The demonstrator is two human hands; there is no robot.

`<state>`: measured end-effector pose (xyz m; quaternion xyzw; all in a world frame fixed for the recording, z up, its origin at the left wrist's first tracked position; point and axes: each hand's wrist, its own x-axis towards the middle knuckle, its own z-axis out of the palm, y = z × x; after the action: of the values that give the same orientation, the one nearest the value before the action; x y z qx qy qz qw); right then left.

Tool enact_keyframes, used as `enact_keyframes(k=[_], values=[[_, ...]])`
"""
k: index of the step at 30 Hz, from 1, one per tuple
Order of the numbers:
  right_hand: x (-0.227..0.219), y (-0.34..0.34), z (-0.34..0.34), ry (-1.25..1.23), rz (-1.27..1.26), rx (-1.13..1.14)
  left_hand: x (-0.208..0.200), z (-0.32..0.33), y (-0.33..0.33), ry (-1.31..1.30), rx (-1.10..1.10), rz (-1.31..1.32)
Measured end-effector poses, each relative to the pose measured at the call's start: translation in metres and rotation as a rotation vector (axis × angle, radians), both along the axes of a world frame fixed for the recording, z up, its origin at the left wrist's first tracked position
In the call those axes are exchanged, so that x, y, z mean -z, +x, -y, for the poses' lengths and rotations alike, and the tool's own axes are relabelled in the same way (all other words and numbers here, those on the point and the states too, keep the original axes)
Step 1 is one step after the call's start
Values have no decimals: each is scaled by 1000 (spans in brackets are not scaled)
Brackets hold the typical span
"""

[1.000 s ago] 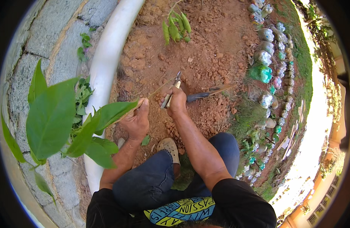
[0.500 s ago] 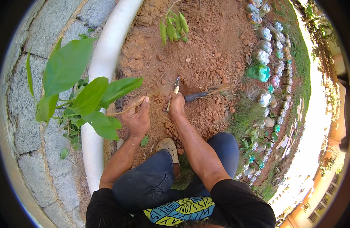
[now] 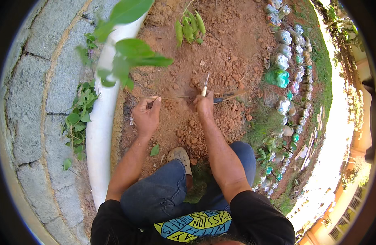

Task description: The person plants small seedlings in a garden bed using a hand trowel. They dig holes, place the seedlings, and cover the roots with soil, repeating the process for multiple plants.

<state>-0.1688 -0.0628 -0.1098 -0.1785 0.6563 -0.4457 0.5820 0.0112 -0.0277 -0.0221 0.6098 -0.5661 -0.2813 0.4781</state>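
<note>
My left hand (image 3: 147, 116) pinches the stem of a leafy green seedling, whose leaves (image 3: 133, 53) hang blurred above it, over the pipe. A thin brown root (image 3: 173, 98) stretches from these fingers toward my right hand (image 3: 204, 108); whether the right fingers also touch it I cannot tell. In my right fist is a small knife (image 3: 204, 90) with a cream handle, its narrow blade pointing away from me. Just beyond that fist a dark-handled tool (image 3: 232, 95) with a flat brownish blade lies on the reddish soil (image 3: 175, 77).
A thick white pipe (image 3: 100, 139) runs along the left, beside a grey block wall (image 3: 28, 94). Green pods (image 3: 190, 26) lie on the soil ahead. Rows of stuffed plastic bottles (image 3: 281, 61) line the right side. My clog (image 3: 180, 157) rests below the hands.
The seedling's leaves have swung up and to the right. My right hand has shifted right with the knife, widening the space between my hands. My left hand has barely moved.
</note>
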Motion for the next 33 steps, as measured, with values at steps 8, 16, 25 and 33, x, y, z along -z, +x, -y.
enact_keyframes(k=[8,16,25,33], values=[[-17,-126,80,98,-827,-152,50,47,-3,70,215,118],[-7,-107,55,-67,-1082,-350,72,58,-18,266,320,256],[10,-54,0,-497,-628,-539,114,43,9,351,287,133],[-6,-70,9,-507,-587,-419,117,-10,45,74,-27,-134]])
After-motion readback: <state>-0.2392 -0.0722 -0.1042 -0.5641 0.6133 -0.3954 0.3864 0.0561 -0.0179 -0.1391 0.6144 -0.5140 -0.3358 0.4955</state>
